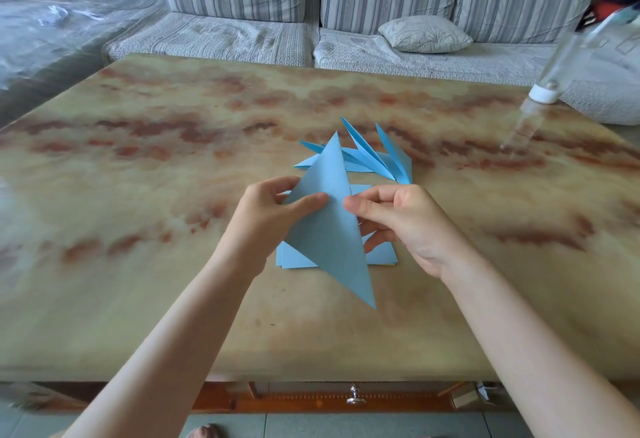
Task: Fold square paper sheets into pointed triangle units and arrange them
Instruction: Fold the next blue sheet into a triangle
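Above the desk [138, 167], just over the stack of flat blue sheets [294, 260], I hold the folded sheet [329, 240] in the air as a long triangle, one point aimed away from me and one hanging down towards me. My left hand [273, 215] pinches its left edge, thumb across the front and fingers behind. My right hand [408, 226] pinches the right edge between thumb and forefinger, the other fingers curled underneath. Beyond it, the finished units [374, 160] lie in a loose cluster with their points sticking up.

What worries me most is creasing with nothing firm behind the paper. If my two pinches pull unevenly, I judge the edges will slide out of line, and the next fold will set crooked and blunt the point. The lower tip hangs free of both hands, so it could bend or catch on the stack as I lower the sheet. It could also drag the top sheets askew. The finished units look only lightly propped, and a careless reach forward could knock them flat or scatter them.

I can read no writing anywhere. The paper is plain blue, and the clear bottle [543, 91] at the far right is too blurred to show any label.
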`<control>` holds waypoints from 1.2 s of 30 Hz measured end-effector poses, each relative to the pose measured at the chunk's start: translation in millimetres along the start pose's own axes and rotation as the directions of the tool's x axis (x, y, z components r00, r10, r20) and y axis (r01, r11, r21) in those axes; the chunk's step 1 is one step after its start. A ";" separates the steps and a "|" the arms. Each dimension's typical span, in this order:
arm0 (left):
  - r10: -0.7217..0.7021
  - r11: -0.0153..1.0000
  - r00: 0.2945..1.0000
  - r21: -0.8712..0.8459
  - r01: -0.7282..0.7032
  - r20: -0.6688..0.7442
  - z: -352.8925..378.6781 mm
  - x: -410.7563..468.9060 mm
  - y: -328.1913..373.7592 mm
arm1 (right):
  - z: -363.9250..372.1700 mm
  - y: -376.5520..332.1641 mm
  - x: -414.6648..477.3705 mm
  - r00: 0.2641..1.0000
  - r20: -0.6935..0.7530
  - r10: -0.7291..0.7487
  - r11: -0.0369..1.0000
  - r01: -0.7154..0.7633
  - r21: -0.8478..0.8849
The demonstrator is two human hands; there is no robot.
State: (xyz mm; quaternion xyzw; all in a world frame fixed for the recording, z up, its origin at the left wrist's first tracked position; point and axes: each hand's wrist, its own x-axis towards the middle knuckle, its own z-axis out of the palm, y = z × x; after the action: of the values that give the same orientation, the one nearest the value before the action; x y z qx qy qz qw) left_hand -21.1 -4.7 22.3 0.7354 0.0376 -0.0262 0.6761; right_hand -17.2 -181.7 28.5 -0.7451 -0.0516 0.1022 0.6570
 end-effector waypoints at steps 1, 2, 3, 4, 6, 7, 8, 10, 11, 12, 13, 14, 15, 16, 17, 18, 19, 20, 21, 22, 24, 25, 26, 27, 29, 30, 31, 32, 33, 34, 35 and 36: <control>0.002 1.000 1.000 0.005 -0.002 -0.008 -0.8 -0.1 -0.8 | 0.0 0.2 -0.2 1.000 0.003 -0.021 0.999 0.021 -0.027; 0.000 1.000 1.000 0.000 0.000 -0.012 -2.2 0.1 -0.8 | -1.5 0.7 0.5 0.998 -0.005 -0.064 0.996 0.064 -0.058; -0.009 1.000 1.000 -0.013 0.009 -0.008 -4.0 0.6 -0.7 | -4.3 0.8 1.3 0.992 -0.012 -0.126 0.989 0.124 -0.086; -0.026 0.999 1.000 -0.035 0.026 0.003 -5.7 1.2 -0.2 | -8.2 1.6 2.3 0.981 -0.002 -0.195 0.974 0.194 -0.114; -0.067 0.993 0.997 -0.098 0.070 0.040 -8.5 2.2 1.3 | -15.4 2.5 1.3 0.945 0.108 -0.308 0.928 0.324 -0.183; -0.086 0.988 0.995 -0.123 0.092 0.055 -9.5 2.7 2.1 | -16.9 2.8 -0.6 0.927 0.184 -0.327 0.906 0.363 -0.217; -0.100 0.985 0.993 -0.138 0.107 0.062 -10.4 3.4 2.7 | -16.7 3.6 -2.5 0.912 0.246 -0.328 0.888 0.386 -0.248; -0.110 0.981 0.992 -0.156 0.119 0.069 -11.4 4.1 2.8 | -14.8 7.7 -3.6 0.897 0.300 -0.324 0.863 0.410 -0.294; -0.107 0.980 0.992 -0.161 0.117 0.073 -11.3 4.1 2.6 | -13.1 9.2 -3.5 0.895 0.298 -0.331 0.858 0.417 -0.300; -0.102 0.980 0.992 -0.164 0.114 0.078 -10.8 3.9 2.1 | -11.0 10.0 -3.1 0.897 0.279 -0.342 0.858 0.419 -0.296; -0.096 0.980 0.992 -0.166 0.109 0.082 -10.1 3.8 1.3 | -9.0 10.1 -2.6 0.899 0.256 -0.354 0.867 0.419 -0.272; -0.090 0.980 0.992 -0.169 0.104 0.088 -9.2 3.3 0.9 | -7.1 9.7 -2.3 0.903 0.232 -0.361 0.881 0.412 -0.233; -0.083 0.980 0.992 -0.173 0.098 0.091 -8.5 3.1 -0.1 | -5.3 9.1 -1.8 0.911 0.203 -0.358 0.901 0.394 -0.178; -0.074 0.980 0.993 -0.177 0.089 0.091 -7.8 3.1 -0.8 | -3.5 8.3 -1.8 0.923 0.174 -0.343 0.923 0.366 -0.119; -0.065 0.980 0.993 -0.179 0.081 0.093 -6.9 3.3 -1.2 | -2.1 7.9 -1.3 0.934 0.147 -0.325 0.938 0.338 -0.075; -0.056 0.980 0.993 -0.183 0.074 0.100 -6.4 3.0 -1.4 | -0.5 7.5 -1.1 0.942 0.123 -0.312 0.946 0.320 -0.054; -0.048 0.979 0.992 -0.190 0.070 0.113 -5.2 2.6 -1.3 | 0.9 7.3 -1.1 0.949 0.098 -0.300 0.951 0.305 -0.043; -0.043 0.978 0.991 -0.196 0.068 0.128 -3.9 1.7 -0.9 | 2.0 6.8 -1.0 0.956 0.070 -0.286 0.957 0.289 -0.030; -0.040 0.978 0.989 -0.197 0.067 0.140 -2.5 0.9 -0.5 | 2.5 6.5 -0.5 0.960 0.042 -0.275 0.961 0.276 -0.016; -0.038 0.979 0.988 -0.192 0.067 0.148 -1.3 0.2 -0.4 | 2.9 6.6 0.3 0.963 0.024 -0.267 0.964 0.267 0.002; -0.041 0.979 0.987 -0.193 0.071 0.158 0.6 -1.1 -0.2 | 2.8 8.3 1.3 0.967 -0.001 -0.255 0.967 0.255 0.029; -0.047 0.976 0.986 -0.201 0.079 0.157 1.1 -1.5 -0.1 | 3.5 8.7 1.4 0.970 -0.023 -0.244 0.969 0.245 0.026; -0.055 0.973 0.986 -0.213 0.088 0.157 1.6 -2.1 0.3 | 4.2 9.0 1.4 0.971 -0.049 -0.233 0.972 0.235 0.020; -0.063 0.969 0.986 -0.226 0.098 0.156 2.2 -2.3 0.8 | 4.7 9.1 1.8 0.971 -0.072 -0.229 0.973 0.230 0.017; -0.070 0.963 0.984 -0.246 0.110 0.167 2.9 -3.4 2.1 | 5.7 9.1 2.5 0.967 -0.104 -0.234 0.972 0.236 0.010; -0.073 0.960 0.982 -0.254 0.117 0.177 3.0 -4.0 3.1 | 6.0 9.1 3.0 0.964 -0.120 -0.239 0.971 0.240 -0.001; -0.076 0.959 0.979 -0.254 0.124 0.190 3.1 -4.6 4.2 | 5.9 9.4 3.6 0.961 -0.138 -0.242 0.970 0.243 -0.011; -0.077 0.962 0.976 -0.242 0.127 0.206 3.1 -5.4 5.5 | 5.7 9.7 4.2 0.958 -0.155 -0.243 0.970 0.244 -0.013; -0.073 0.967 0.972 -0.223 0.123 0.222 3.4 -6.3 6.4 | 5.9 9.6 4.2 0.955 -0.169 -0.242 0.970 0.244 -0.009; -0.066 0.973 0.970 -0.200 0.115 0.235 3.8 -7.4 7.6 | 6.3 9.5 4.2 0.953 -0.181 -0.242 0.969 0.245 -0.004; -0.058 0.978 0.968 -0.180 0.103 0.244 4.5 -8.6 8.5 | 7.0 9.1 4.0 0.951 -0.191 -0.242 0.969 0.247 0.003; -0.051 0.982 0.968 -0.165 0.093 0.247 5.3 -9.8 9.2 | 7.2 8.8 3.8 0.949 -0.201 -0.244 0.968 0.251 0.008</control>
State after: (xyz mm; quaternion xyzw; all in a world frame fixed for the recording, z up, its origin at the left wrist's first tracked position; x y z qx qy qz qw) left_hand -30.0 -11.0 31.9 0.6627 -0.0162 -0.1368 0.7361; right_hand -15.6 -175.1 18.7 -0.7281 -0.0773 -0.0549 0.6789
